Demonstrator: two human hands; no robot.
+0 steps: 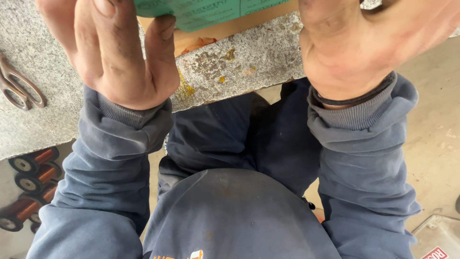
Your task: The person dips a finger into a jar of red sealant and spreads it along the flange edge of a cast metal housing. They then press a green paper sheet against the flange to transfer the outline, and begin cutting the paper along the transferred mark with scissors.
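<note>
Green sheet material (211, 12), looks like thin card or insulating paper with small print on it, sits at the top edge of the view, lying on the grey speckled stone bench (239, 67), with a brownish sheet (225, 29) showing under it. The person's left hand (112, 52) has its thumb pressed against the near edge of the green sheet, fingers curled loosely around it, so it's holding or pinning that edge. The right hand (354, 45) is up at the same level, palm toward the camera, but its fingers run out of frame, so whether it's gripping the sheet or just resting there can't be told. As for progress, it looks early or mid-way at best: the sheet seems whole and flat as far as it shows, and the scissors (17, 86) lie off to the left on the bench, well apart from both hands and untouched. Copper wire spools (28, 184) sit on the floor below the bench, also nowhere near the hands. Lots is hidden though: most of the green sheet is cut off at the top, the fingertips too, and yellow and orange stains (201, 45) on the bench edge could be glue or paint, hard to say.
</note>
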